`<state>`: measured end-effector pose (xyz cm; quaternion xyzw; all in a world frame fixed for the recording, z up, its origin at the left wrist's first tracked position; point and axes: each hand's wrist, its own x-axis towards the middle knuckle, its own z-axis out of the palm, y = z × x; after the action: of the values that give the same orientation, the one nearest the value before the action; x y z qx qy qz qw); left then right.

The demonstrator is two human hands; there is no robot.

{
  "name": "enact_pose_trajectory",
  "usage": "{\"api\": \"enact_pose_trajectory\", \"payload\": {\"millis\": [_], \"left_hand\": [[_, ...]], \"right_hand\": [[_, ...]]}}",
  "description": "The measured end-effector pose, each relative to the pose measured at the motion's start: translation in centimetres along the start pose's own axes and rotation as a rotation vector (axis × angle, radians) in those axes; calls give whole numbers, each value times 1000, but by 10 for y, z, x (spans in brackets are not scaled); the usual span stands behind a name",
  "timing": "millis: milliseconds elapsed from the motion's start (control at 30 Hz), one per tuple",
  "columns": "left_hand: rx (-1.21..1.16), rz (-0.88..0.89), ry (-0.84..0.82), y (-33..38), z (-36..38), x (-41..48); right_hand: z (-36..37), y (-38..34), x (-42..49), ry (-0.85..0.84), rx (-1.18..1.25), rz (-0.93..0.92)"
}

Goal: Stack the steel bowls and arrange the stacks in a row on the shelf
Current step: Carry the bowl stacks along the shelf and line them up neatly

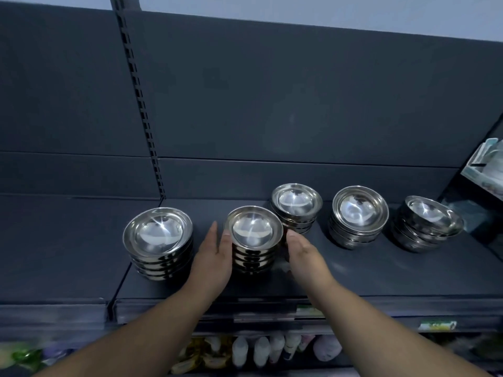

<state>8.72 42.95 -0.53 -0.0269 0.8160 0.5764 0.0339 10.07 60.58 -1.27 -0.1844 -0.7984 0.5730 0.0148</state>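
Observation:
Several stacks of shiny steel bowls stand on a dark grey shelf. The middle stack sits nearer the front edge, between my two hands. My left hand lies flat against its left side, thumb at the top rim. My right hand cups its right side, fingertips near the rim. A wider stack stands to the left. Three more stacks stand further back to the right: one just behind my right hand, one beyond it, and a leaning one at the far right.
The dark back panel rises behind the shelf, with a slotted upright at the left. Packaged goods sit on a side shelf at the right. Bottles and packets fill the shelf below the front edge.

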Motion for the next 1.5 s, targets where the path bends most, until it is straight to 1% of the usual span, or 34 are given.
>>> {"api": "enact_pose_trajectory", "payload": {"millis": [100,167,267,333,367,433,500,567,633,667,733,833,933,1033,1133,1267,1367,1433,1500], "left_hand": [[179,160,40,10,1,-7],[273,296,94,19,8,-11],[274,497,164,39,29,-20],[234,585,126,51,51,-26],[209,593,79,54,65,-28],[156,509,7,57,96,-31],[136,343,0,56,125,-30],[136,142,24,55,150,-26],[54,-48,70,53,167,-19],[-2,-123,86,50,175,-16],[-38,-209,91,45,190,-15],[-48,-264,79,39,206,-15],[-90,-294,137,38,213,-10],[-239,-302,222,44,211,0],[-362,-328,282,45,202,12],[-464,-329,270,42,196,25],[-529,-336,206,39,196,32],[-523,-320,201,35,196,35],[-439,-276,218,32,195,36]], "right_hand": [[-16,6,-1,58,-16,24],[-27,12,1,54,-30,23],[-46,18,10,55,-35,21],[-63,21,17,46,-47,2],[-73,22,20,32,-59,-6],[-94,29,25,-9,-65,-20],[-113,40,32,-66,-67,-12],[-131,52,40,-124,-55,16],[-144,62,47,-174,-36,54],[-151,66,49,-199,-40,66],[-162,74,53,-224,-55,90],[-177,83,57,-213,-27,154],[-185,89,60,-243,45,177],[-186,88,64,-273,105,212],[-171,82,61,-356,172,254],[-141,70,59,-408,246,272],[-119,54,62,-409,296,294],[-105,47,67,-408,297,285],[-93,41,74,-389,280,253]]}}
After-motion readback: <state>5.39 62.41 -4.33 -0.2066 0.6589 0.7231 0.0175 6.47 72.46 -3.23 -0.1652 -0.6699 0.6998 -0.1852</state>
